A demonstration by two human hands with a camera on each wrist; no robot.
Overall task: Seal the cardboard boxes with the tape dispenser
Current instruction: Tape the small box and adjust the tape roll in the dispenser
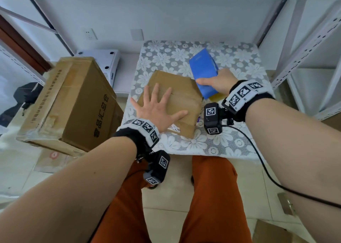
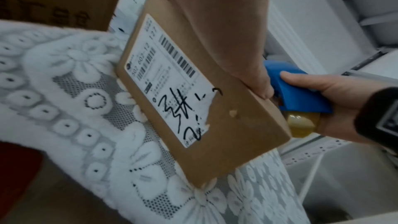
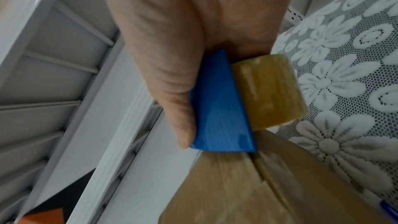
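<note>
fingers (image 1: 200,81) around blue tape dispenser (image 1: 203,71)

cardboard boxes: two, a small one (image 1: 177,98) at table centre and a large one (image 1: 73,102) at 9 o'clock
tape dispensers: one (image 1: 204,73), at 1 o'clock
tape rolls: one (image 3: 269,91)
hands: two, left (image 1: 158,109) and right (image 1: 217,84)

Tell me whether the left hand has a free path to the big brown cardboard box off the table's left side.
Probably yes: left hand lies flat on the small box, holding nothing, and nothing blocks the big brown cardboard box.
</note>
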